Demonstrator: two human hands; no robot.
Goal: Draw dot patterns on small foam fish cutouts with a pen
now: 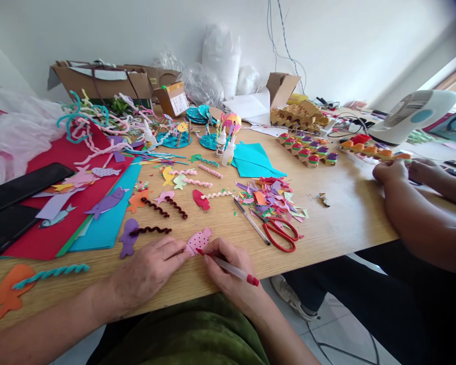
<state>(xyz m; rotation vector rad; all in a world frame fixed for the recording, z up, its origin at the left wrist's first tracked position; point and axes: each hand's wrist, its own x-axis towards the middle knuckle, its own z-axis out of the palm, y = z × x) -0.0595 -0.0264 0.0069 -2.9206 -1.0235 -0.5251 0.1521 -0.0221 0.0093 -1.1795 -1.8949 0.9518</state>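
A pink paper fish (201, 240) with dark dots lies on the table near its front edge. The fingers of my left hand (152, 271) are closed together and pin the fish's left end down. In my right hand (228, 271) is a red pen (233, 269), its tip on the fish. A purple paper fish (129, 237) with a dark brown twisted pipe cleaner (154, 230) is left of the pink one. An orange fish (13, 291) with a turquoise pipe cleaner (57, 274) rests farther left. Beyond are several more paper fish with twisted pipe cleaners.
Red-handled scissors (283, 235) and another pen (251, 221) lie right of my hands, beside paper scraps (269, 197). Glue bottles (228, 152) stand behind. Coloured sheets (99, 233) and black phones (11, 228) are at left. Another person's hands (391, 172) hold a painted egg-carton strip (376, 151).
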